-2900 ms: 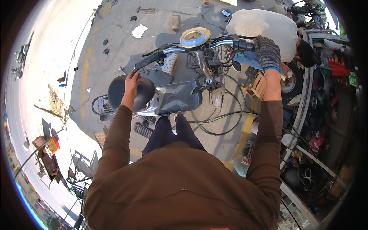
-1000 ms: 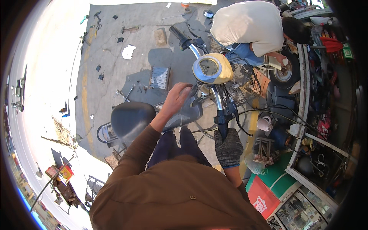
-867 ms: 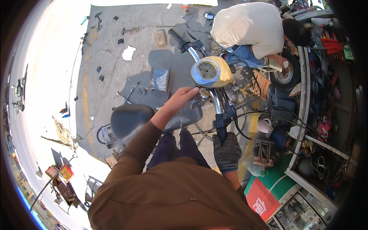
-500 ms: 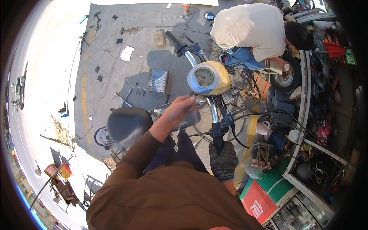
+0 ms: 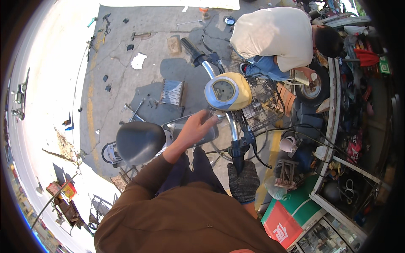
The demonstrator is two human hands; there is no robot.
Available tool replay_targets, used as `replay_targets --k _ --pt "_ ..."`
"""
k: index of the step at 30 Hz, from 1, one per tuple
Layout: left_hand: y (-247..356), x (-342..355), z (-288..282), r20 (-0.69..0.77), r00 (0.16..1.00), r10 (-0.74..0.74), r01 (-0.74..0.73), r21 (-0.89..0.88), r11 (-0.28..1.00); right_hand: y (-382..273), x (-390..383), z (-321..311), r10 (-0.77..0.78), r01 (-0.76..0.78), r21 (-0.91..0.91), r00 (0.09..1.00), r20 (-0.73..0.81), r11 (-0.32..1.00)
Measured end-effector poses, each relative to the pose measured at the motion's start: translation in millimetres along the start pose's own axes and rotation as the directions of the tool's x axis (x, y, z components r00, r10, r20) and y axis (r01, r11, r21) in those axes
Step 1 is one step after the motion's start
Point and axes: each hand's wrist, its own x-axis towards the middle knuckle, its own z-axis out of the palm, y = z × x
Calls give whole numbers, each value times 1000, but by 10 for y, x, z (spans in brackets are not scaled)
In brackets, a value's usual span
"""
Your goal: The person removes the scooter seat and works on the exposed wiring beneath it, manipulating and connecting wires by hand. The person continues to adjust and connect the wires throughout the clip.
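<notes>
The scooter (image 5: 210,135) stands in front of the person (image 5: 190,219), seat (image 5: 140,142) leftward, basket (image 5: 270,103) rightward; the gloved right hand (image 5: 244,184) is wrapped round the near grip (image 5: 238,162), while the bare left hand (image 5: 194,130), fingers loosely bent, is just below the dial (image 5: 223,90), and from here I can't tell whether it pinches anything; a co-worker (image 5: 272,38) bends near a wheel (image 5: 322,86)
</notes>
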Motion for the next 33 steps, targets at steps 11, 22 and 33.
replay_targets --k 11,22,33 --pt "-45 51 105 257 965 -57 246 -803 543 -3 1 -10 16 -16 -20 999 32 1000" --pt "-12 51 154 127 983 -132 183 -690 700 -34 7 -35 54 -54 1 998 36 999" --pt "-144 33 159 86 993 -81 115 -545 830 -32 36 -74 64 -64 -2 996 57 998"
